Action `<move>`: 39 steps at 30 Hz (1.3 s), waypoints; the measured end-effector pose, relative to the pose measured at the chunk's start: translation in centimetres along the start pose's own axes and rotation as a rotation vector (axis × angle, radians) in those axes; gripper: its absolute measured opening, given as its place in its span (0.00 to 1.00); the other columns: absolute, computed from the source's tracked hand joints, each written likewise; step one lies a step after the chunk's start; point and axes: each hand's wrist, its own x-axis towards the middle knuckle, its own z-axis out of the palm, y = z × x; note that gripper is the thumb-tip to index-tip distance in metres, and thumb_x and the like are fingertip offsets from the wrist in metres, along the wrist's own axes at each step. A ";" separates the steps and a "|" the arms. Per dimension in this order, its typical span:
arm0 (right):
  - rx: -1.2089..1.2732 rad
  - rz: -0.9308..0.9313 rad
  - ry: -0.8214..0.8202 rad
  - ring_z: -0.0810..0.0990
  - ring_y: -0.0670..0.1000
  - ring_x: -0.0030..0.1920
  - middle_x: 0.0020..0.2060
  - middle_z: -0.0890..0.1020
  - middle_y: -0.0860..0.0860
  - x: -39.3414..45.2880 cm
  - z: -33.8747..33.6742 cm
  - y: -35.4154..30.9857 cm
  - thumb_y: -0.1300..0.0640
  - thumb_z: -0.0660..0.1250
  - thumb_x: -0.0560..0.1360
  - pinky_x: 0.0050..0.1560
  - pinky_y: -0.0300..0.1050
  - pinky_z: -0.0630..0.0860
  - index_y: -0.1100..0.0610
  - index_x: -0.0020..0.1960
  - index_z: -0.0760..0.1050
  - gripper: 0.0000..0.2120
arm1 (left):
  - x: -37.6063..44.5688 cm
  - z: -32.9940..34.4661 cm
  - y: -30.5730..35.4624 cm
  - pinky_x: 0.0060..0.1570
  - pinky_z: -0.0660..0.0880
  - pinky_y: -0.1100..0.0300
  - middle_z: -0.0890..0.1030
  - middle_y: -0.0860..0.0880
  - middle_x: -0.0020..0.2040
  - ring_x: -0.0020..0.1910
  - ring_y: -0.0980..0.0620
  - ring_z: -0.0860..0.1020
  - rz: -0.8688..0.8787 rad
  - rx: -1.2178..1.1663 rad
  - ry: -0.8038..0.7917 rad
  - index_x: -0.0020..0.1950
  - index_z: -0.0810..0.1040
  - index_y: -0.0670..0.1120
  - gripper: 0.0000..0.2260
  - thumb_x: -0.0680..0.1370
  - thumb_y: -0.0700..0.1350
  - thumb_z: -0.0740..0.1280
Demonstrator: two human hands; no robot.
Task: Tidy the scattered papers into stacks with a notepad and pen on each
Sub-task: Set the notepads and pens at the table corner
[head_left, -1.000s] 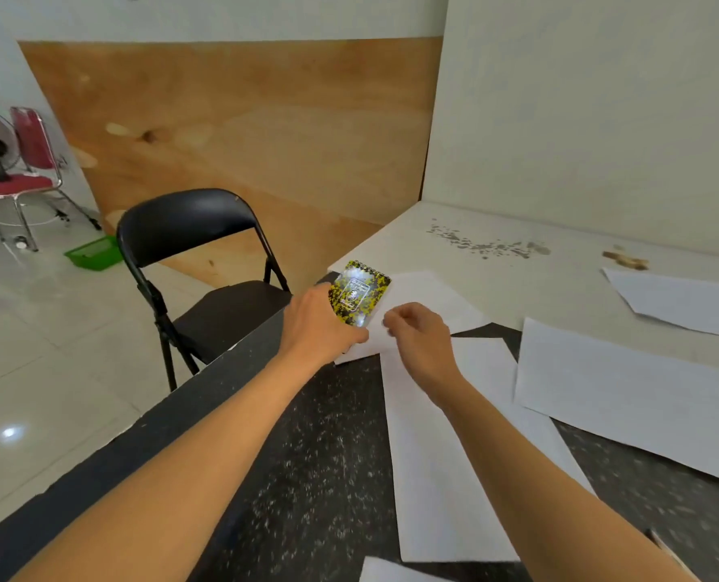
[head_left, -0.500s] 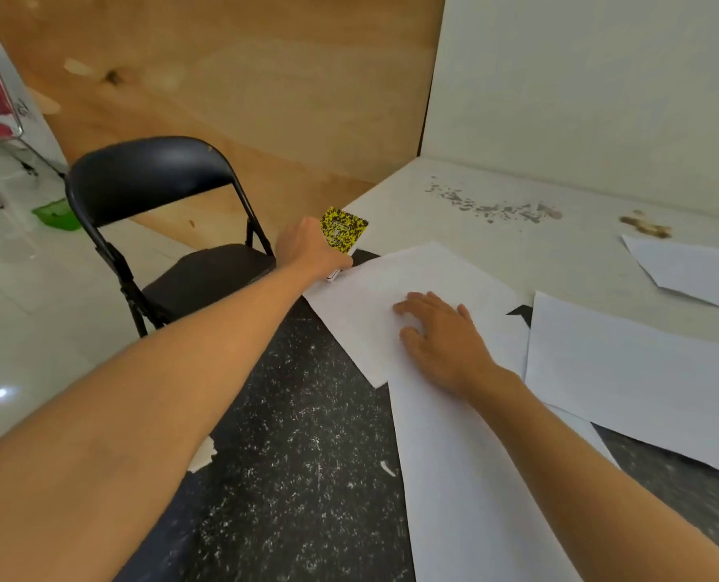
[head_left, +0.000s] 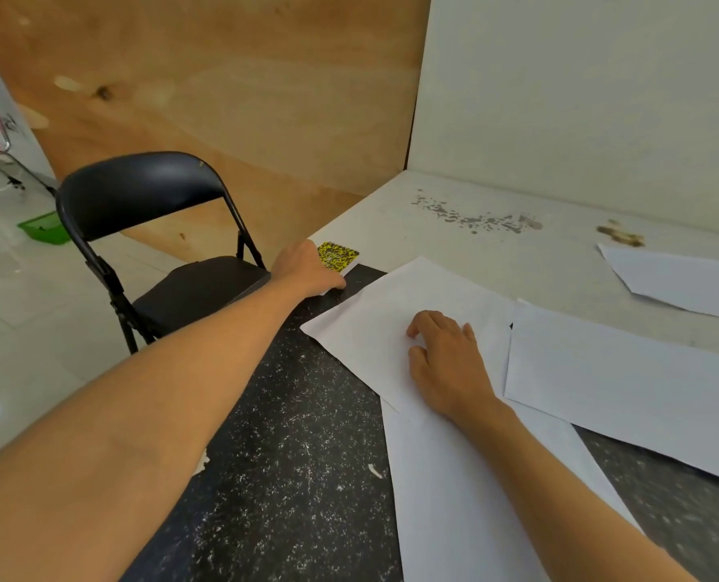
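Note:
A small yellow-and-black notepad (head_left: 337, 255) lies low at the table's far left corner, where the dark top meets the white top. My left hand (head_left: 307, 268) holds its near end and covers part of it; the fingers are hidden. My right hand (head_left: 446, 359) rests on a white sheet (head_left: 366, 329), fingertips bent and pressing the paper. That sheet overlaps a long sheet (head_left: 454, 497) running toward me. Another sheet (head_left: 622, 380) lies to the right, and one more (head_left: 685, 279) at the far right. I cannot make out a pen.
The table has a dark speckled part (head_left: 286, 455) near me and a stained white part (head_left: 475, 245) beyond. A black folding chair (head_left: 139, 195) stands left of the table edge. A green tray (head_left: 44, 226) sits on the floor. Plywood and a white panel close the back.
My left hand carried the notepad off the paper, leftward and down to the table corner. My right hand went from pinching near the notepad to lying on the sheet.

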 end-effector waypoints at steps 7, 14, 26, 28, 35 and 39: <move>-0.065 0.047 -0.067 0.75 0.54 0.60 0.54 0.78 0.50 0.1 -0.6 -0.7 0.58 0.58 0.75 0.75 0.63 0.53 0.55 0.54 0.74 0.10 | -4.0 0.8 2.0 0.57 0.72 0.47 0.79 0.44 0.58 0.59 0.41 0.73 0.225 -0.022 0.215 0.57 0.77 0.42 0.21 0.75 0.58 0.66; 0.043 0.146 0.012 0.68 0.53 0.73 0.70 0.75 0.50 -3.7 -5.5 -1.4 0.58 0.63 0.77 0.77 0.54 0.52 0.53 0.71 0.73 0.22 | -11.4 1.1 5.2 0.56 0.73 0.50 0.79 0.46 0.57 0.59 0.45 0.76 0.440 -0.140 0.228 0.55 0.80 0.44 0.10 0.78 0.48 0.66; -0.042 0.521 0.416 0.81 0.51 0.44 0.43 0.83 0.47 -22.6 -17.3 8.6 0.58 0.64 0.74 0.57 0.57 0.77 0.54 0.52 0.81 0.10 | -27.4 5.1 16.7 0.44 0.73 0.62 0.82 0.54 0.47 0.45 0.56 0.79 0.885 -0.334 -0.169 0.48 0.82 0.50 0.04 0.77 0.43 0.68; -0.046 0.577 0.434 0.81 0.49 0.40 0.37 0.81 0.45 -25.3 -18.8 9.9 0.58 0.65 0.74 0.55 0.56 0.79 0.53 0.50 0.81 0.08 | -29.3 5.9 17.6 0.41 0.70 0.67 0.82 0.55 0.46 0.45 0.58 0.79 0.921 -0.329 -0.243 0.48 0.83 0.50 0.04 0.77 0.42 0.69; -0.057 0.693 0.470 0.81 0.48 0.43 0.40 0.81 0.45 -31.1 -20.8 12.3 0.58 0.66 0.75 0.53 0.51 0.80 0.53 0.50 0.82 0.07 | -32.5 6.7 20.4 0.51 0.72 0.64 0.80 0.59 0.54 0.55 0.60 0.76 1.061 -0.220 -0.544 0.53 0.82 0.57 0.09 0.74 0.46 0.73; 0.003 0.699 0.486 0.79 0.43 0.37 0.36 0.80 0.42 -32.8 -21.0 12.6 0.58 0.65 0.75 0.44 0.43 0.78 0.52 0.48 0.82 0.07 | -33.7 8.3 21.2 0.54 0.75 0.59 0.77 0.61 0.52 0.54 0.61 0.74 1.179 -0.003 -0.590 0.50 0.82 0.59 0.06 0.74 0.53 0.74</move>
